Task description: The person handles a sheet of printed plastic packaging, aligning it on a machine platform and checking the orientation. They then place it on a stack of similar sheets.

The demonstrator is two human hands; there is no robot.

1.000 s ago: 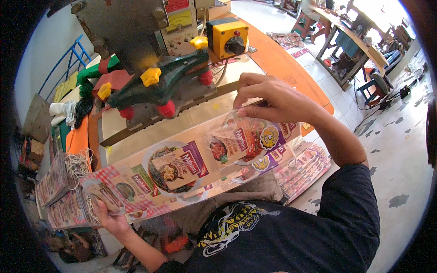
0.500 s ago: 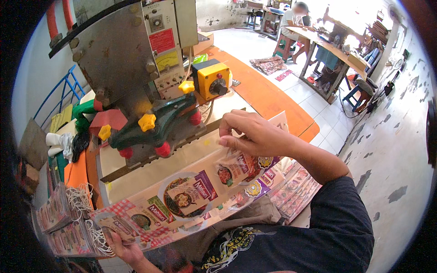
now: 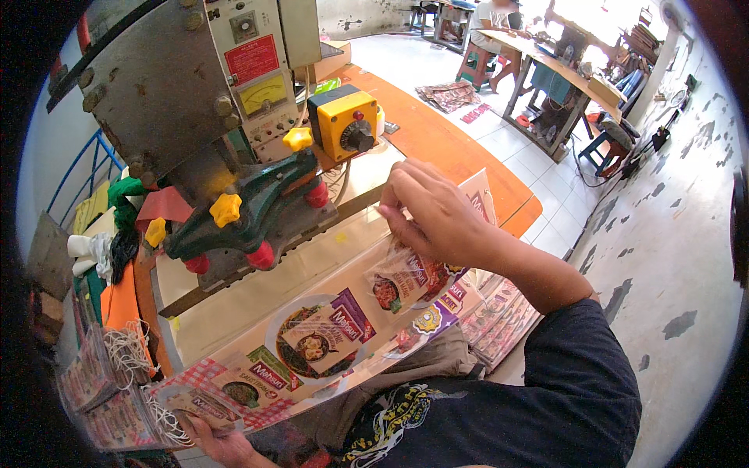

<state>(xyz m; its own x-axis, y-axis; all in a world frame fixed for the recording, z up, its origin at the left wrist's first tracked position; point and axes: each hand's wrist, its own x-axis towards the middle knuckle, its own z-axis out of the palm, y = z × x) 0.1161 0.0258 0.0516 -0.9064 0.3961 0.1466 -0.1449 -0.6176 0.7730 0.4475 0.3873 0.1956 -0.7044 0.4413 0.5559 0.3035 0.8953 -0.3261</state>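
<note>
White glare washes out the area toward the upper right; the bowed fisheye rim darkens to black.

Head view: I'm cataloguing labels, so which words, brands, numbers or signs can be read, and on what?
I won't copy wording, but print stands on:
Sheet: large pale lettering on purple and green labels, legible; smallest print isn't.
Shirt: yellow and pale lettering, not clearly readable.
Red plate: too small.
Yellow meter: too small.
Dial: too small.
Right stack: too blurred.

We see white lettering on the purple label (image 3: 353,316) and green label (image 3: 270,373) of the printed sheet (image 3: 312,343). Print also marks our black shirt (image 3: 499,413) and the white panel's (image 3: 273,129) red plate (image 3: 251,60).
</note>
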